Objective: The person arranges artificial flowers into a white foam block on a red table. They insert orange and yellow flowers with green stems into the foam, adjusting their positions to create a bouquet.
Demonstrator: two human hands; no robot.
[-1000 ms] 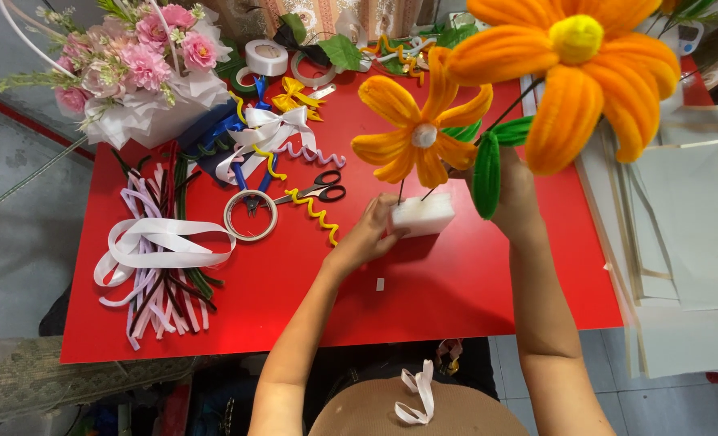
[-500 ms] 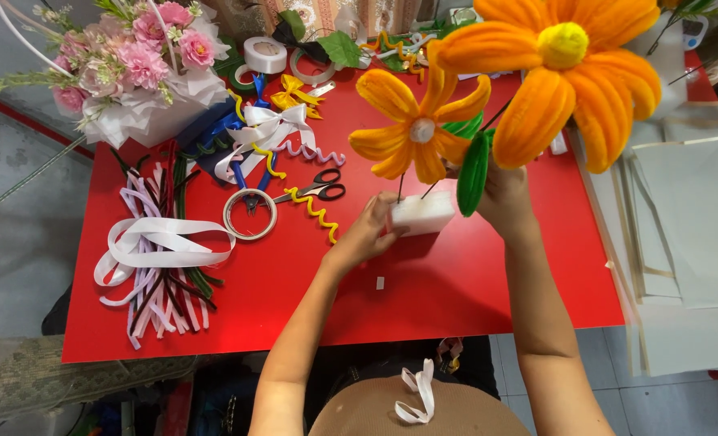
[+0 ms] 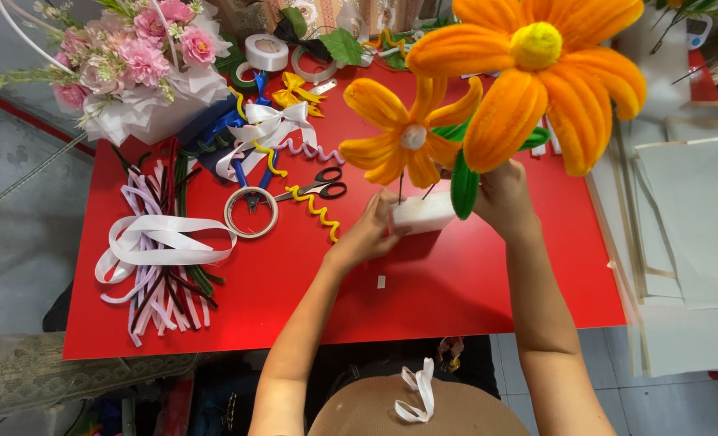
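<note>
My left hand [image 3: 373,232] grips the left end of a white foam block [image 3: 424,213] that rests on the red table [image 3: 456,282]. A small orange pipe-cleaner flower [image 3: 405,139] with a white centre stands stuck in the block. My right hand [image 3: 500,196] holds up a large orange pipe-cleaner flower [image 3: 537,81] with a yellow centre by its stem, just right of the block. A green pipe-cleaner leaf [image 3: 463,184] hangs from that stem beside my fingers.
Black-handled scissors [image 3: 319,187], a yellow curled pipe cleaner [image 3: 314,207] and a tape roll [image 3: 251,212] lie left of the block. White ribbon [image 3: 161,241] and pipe-cleaner bundles sit at far left, a pink bouquet [image 3: 137,56] at the back left. White boards [image 3: 690,234] lie right of the table.
The large flower in my right hand has drifted left and a little lower, closer to the foam block. My left hand stays on the block.
</note>
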